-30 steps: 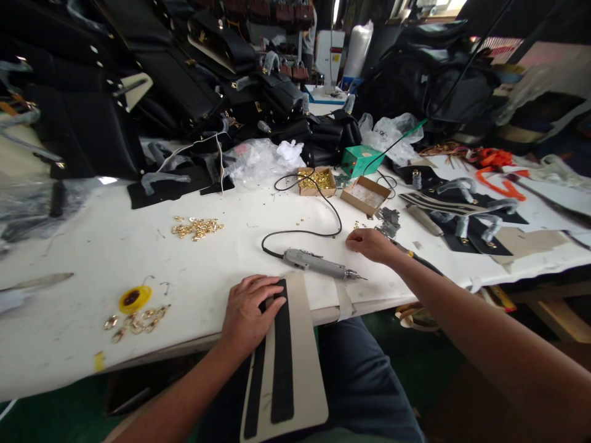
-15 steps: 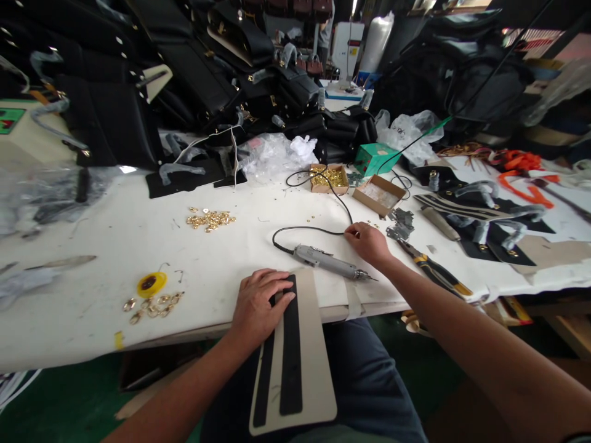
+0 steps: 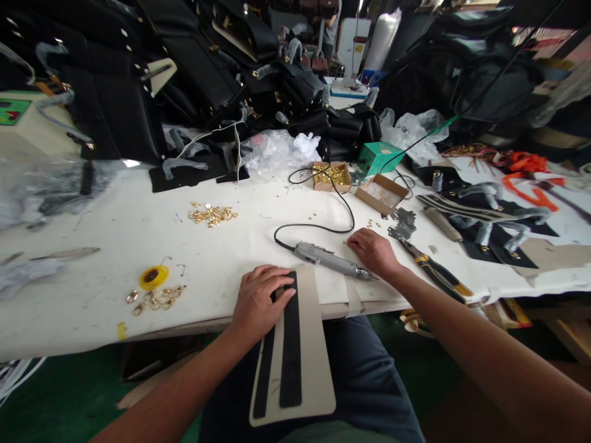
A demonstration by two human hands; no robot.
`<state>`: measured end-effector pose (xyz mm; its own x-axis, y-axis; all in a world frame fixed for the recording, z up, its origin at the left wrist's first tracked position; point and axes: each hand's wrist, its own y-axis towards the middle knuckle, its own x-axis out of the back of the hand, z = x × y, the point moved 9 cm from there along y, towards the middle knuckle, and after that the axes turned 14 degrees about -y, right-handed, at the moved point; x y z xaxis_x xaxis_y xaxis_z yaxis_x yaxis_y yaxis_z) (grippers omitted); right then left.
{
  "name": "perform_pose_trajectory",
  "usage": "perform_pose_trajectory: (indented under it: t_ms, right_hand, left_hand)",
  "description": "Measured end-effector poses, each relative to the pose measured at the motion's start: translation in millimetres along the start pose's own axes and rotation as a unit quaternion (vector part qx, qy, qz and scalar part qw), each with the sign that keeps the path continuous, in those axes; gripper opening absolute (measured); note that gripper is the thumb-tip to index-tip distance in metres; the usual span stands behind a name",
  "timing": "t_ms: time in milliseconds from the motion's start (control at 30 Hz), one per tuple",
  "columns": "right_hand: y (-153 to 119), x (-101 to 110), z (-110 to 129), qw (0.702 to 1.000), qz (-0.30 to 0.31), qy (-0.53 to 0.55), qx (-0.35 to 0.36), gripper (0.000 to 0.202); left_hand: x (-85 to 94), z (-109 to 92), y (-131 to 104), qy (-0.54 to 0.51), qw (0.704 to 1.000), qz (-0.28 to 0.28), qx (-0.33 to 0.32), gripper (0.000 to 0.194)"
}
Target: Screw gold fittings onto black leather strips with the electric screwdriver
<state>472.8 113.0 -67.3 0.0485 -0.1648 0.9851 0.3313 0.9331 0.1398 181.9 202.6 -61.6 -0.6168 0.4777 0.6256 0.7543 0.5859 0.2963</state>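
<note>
My left hand (image 3: 262, 301) lies with its fingers flat on the top end of a beige panel (image 3: 316, 357) that bears two black strips (image 3: 290, 357). The panel reaches from the table edge down over my lap. My right hand (image 3: 375, 251) is low over the white table, fingertips pinched together. A tiny gold piece (image 3: 345, 242) shows at those fingertips; whether anything is between them is hidden. Just left of this hand is a grey electric screwdriver (image 3: 325, 257), lying on its side with its tip close beneath my wrist.
Pliers (image 3: 434, 271), dark metal plates (image 3: 403, 223) and a box of gold fittings (image 3: 331, 177) lie beyond my right hand. Gold clasps (image 3: 157, 299), a yellow roll (image 3: 154, 277) and a pile of gold hardware (image 3: 213, 215) are leftward. The screwdriver's cable (image 3: 318, 226) loops across the table.
My right hand has come slightly closer to me, away from the cable, and several small gold pieces beyond it show more clearly. My left hand stays on the panel.
</note>
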Motion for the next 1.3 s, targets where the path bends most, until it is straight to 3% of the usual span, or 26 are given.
perform_pose_trajectory:
  t_ms: [233, 467, 667, 833, 1100, 1300]
  right_hand:
    - [-2, 3, -4, 0.998, 0.015, 0.043, -0.040, 0.025]
    - [14, -11, -9, 0.991, 0.090, 0.052, -0.080, 0.022]
    - [27, -18, -11, 0.988, 0.119, 0.016, -0.100, 0.019]
    - [24, -15, -12, 0.988, 0.098, 0.009, -0.120, 0.017]
    - [17, -4, 1, 0.996, 0.068, -0.016, -0.049, 0.024]
    - [12, 19, -31, 0.995, 0.041, 0.007, -0.087, 0.027]
  left_hand:
    - [-0.2, 0, -1, 0.001, 1.000, -0.002, -0.005, 0.013]
    - [0.1, 0, -2, -0.004, 1.000, -0.002, -0.004, 0.013]
    - [-0.7, 0, -1, 0.000, 1.000, 0.000, -0.006, 0.013]
    - [-0.2, 0, -2, -0.002, 1.000, -0.002, -0.003, 0.014]
    - [1.0, -2, -2, -0.010, 1.000, -0.004, -0.007, 0.013]
    - [0.8, -3, -1, -0.009, 1.000, -0.006, -0.012, 0.012]
